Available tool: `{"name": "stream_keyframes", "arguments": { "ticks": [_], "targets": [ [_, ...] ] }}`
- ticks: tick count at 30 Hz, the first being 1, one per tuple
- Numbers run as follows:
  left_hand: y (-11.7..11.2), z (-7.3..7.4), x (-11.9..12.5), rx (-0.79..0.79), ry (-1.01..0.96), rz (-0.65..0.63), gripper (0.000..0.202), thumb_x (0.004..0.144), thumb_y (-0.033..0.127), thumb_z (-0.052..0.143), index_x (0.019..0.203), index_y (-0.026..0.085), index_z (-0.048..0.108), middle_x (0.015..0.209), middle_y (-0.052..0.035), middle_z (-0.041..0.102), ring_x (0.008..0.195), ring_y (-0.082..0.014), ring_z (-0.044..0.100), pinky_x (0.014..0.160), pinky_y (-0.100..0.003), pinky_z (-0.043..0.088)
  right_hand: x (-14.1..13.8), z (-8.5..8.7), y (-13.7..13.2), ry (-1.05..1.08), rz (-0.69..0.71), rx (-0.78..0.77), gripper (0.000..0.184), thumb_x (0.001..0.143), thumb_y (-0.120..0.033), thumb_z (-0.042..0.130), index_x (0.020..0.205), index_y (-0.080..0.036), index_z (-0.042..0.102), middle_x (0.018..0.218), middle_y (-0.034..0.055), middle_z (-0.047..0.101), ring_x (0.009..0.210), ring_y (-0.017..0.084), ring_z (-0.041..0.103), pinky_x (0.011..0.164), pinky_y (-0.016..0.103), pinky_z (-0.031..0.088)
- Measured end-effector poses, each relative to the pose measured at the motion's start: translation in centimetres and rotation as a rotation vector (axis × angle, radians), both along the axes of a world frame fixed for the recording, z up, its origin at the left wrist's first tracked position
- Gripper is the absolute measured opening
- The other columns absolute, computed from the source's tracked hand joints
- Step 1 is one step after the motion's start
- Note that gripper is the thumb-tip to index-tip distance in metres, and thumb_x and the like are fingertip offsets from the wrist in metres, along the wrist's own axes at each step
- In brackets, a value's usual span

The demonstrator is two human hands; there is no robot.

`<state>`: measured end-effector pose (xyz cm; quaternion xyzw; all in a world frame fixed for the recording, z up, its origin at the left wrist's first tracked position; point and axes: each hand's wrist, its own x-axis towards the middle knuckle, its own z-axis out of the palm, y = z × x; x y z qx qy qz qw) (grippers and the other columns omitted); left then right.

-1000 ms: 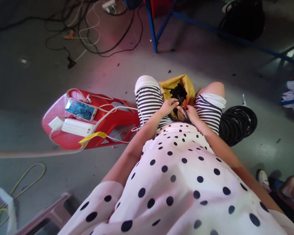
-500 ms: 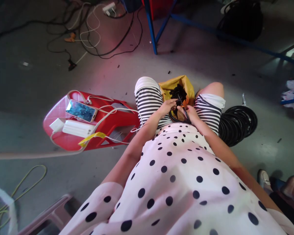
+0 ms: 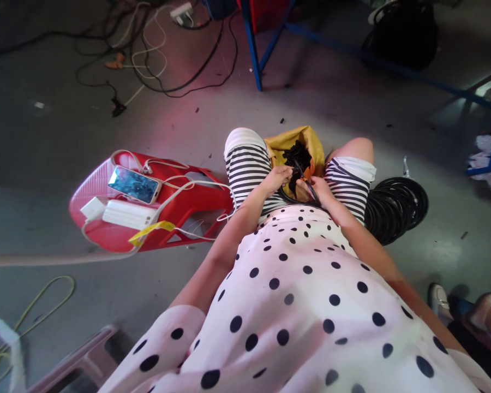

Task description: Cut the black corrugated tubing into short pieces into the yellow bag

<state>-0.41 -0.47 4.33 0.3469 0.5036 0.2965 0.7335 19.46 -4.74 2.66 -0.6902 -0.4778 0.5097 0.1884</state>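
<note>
A smooth grey concrete floor (image 3: 352, 109) fills the room, with tangled black and white cables (image 3: 159, 49) far left, a blue metal frame (image 3: 270, 43) at the far edge, and a stack of black rubber rings (image 3: 396, 207) on the right. A red plastic stool (image 3: 118, 229) lying near left carries a phone (image 3: 134, 184) and a white power bank (image 3: 126, 214). Between the striped knees sits a yellow bag of small black parts (image 3: 297, 150); just over it the left hand (image 3: 279, 178) and right hand (image 3: 314, 187) are both closed in a pinch on a thin black cord (image 3: 306, 185).

Glossy red plastic stool (image 3: 106, 232), matt yellow cloth bag (image 3: 315, 147), smooth black rubbery rings (image 3: 396, 207)
</note>
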Motion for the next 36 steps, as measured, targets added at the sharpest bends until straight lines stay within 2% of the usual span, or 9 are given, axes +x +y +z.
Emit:
{"name": "stream_keyframes", "arguments": {
  "ticks": [4, 8, 14, 17, 22, 25, 28, 33, 36],
  "targets": [
    [0.2, -0.3, 0.2, 0.038, 0.015, 0.043, 0.024, 0.109, 0.019, 0.069, 0.086, 0.016, 0.065, 0.069, 0.0047, 0.057, 0.053, -0.0063, 0.049, 0.057, -0.02, 0.042, -0.2, 0.5, 0.0, 0.018, -0.055, -0.008, 0.077, 0.071, -0.097, 0.085, 0.075, -0.028, 0.051, 0.057, -0.0007, 0.056, 0.054, 0.02, 0.057, 0.052, 0.035, 0.046],
    [0.2, -0.6, 0.4, -0.012, 0.067, 0.06, 0.02, 0.114, 0.028, 0.064, 0.097, 0.017, 0.065, 0.074, 0.002, 0.067, 0.065, -0.0106, 0.067, 0.067, -0.021, 0.054, -0.5, 0.9, 0.0, 0.162, -0.181, -0.059, 0.077, 0.074, -0.098, 0.083, 0.082, -0.029, 0.049, 0.062, -0.0019, 0.054, 0.055, 0.02, 0.054, 0.053, 0.036, 0.048],
    [0.4, -0.9, 0.0, -0.109, -0.006, 0.079, 0.017, 0.114, 0.024, 0.061, 0.099, 0.019, 0.064, 0.083, -0.0005, 0.072, 0.07, -0.012, 0.068, 0.073, -0.026, 0.06, -0.4, 0.6, 0.0, 0.226, -0.154, -0.078, 0.078, 0.073, -0.096, 0.086, 0.084, -0.029, 0.048, 0.066, -0.0031, 0.054, 0.058, 0.019, 0.055, 0.054, 0.034, 0.045],
    [0.4, -1.1, -0.2, -0.127, -0.026, 0.102, 0.019, 0.114, 0.031, 0.064, 0.099, 0.019, 0.063, 0.086, -0.0024, 0.075, 0.073, -0.013, 0.071, 0.079, -0.029, 0.063, -0.3, 0.5, 0.0, 0.232, -0.147, -0.076, 0.077, 0.074, -0.096, 0.085, 0.086, -0.029, 0.049, 0.067, -0.0033, 0.055, 0.059, 0.019, 0.056, 0.055, 0.035, 0.047],
    [0.4, -1.1, -0.4, -0.17, -0.012, 0.018, 0.022, 0.113, 0.041, 0.066, 0.114, 0.019, 0.069, 0.088, -0.005, 0.079, 0.078, -0.018, 0.077, 0.076, -0.032, 0.063, -0.5, 0.7, 0.0, 0.223, -0.152, -0.076, 0.076, 0.076, -0.096, 0.083, 0.087, -0.03, 0.049, 0.068, -0.0023, 0.056, 0.061, 0.021, 0.058, 0.058, 0.037, 0.051],
    [0.4, -0.9, -0.3, -0.19, -0.059, 0.093, 0.019, 0.114, 0.038, 0.065, 0.108, 0.02, 0.064, 0.085, -0.0039, 0.078, 0.075, -0.0182, 0.076, 0.079, -0.035, 0.065, -0.6, 0.9, 0.0, 0.21, -0.149, -0.074, 0.076, 0.077, -0.097, 0.081, 0.088, -0.03, 0.048, 0.069, -0.0019, 0.055, 0.062, 0.021, 0.058, 0.058, 0.036, 0.049],
    [0.4, -0.6, -0.1, -0.135, -0.077, 0.168, 0.021, 0.113, 0.034, 0.065, 0.098, 0.02, 0.061, 0.079, -0.0005, 0.072, 0.065, -0.0136, 0.067, 0.075, -0.031, 0.062, -0.6, 1.3, 0.1, 0.243, -0.163, -0.091, 0.076, 0.078, -0.098, 0.08, 0.088, -0.03, 0.047, 0.069, -0.002, 0.055, 0.061, 0.02, 0.057, 0.059, 0.036, 0.049],
    [0.1, -0.3, 0.5, 0.044, 0.013, 0.195, 0.022, 0.113, 0.022, 0.062, 0.091, 0.018, 0.062, 0.066, 0.0056, 0.058, 0.052, -0.0065, 0.049, 0.056, -0.021, 0.044, -0.5, 2.1, 0.2, 0.294, -0.13, -0.055, 0.075, 0.081, -0.099, 0.076, 0.087, -0.028, 0.05, 0.073, 0.0004, 0.06, 0.067, 0.021, 0.061, 0.068, 0.038, 0.057],
    [-0.1, -0.3, 0.6, 0.086, 0.052, 0.213, 0.022, 0.111, 0.024, 0.067, 0.091, 0.019, 0.06, 0.065, 0.008, 0.054, 0.05, -0.0048, 0.044, 0.053, -0.02, 0.039, -0.6, 2.5, 0.0, 0.242, -0.162, -0.033, 0.074, 0.082, -0.096, 0.079, 0.087, -0.028, 0.05, 0.075, 0.0016, 0.062, 0.07, 0.022, 0.064, 0.069, 0.038, 0.058]
  ]
}}
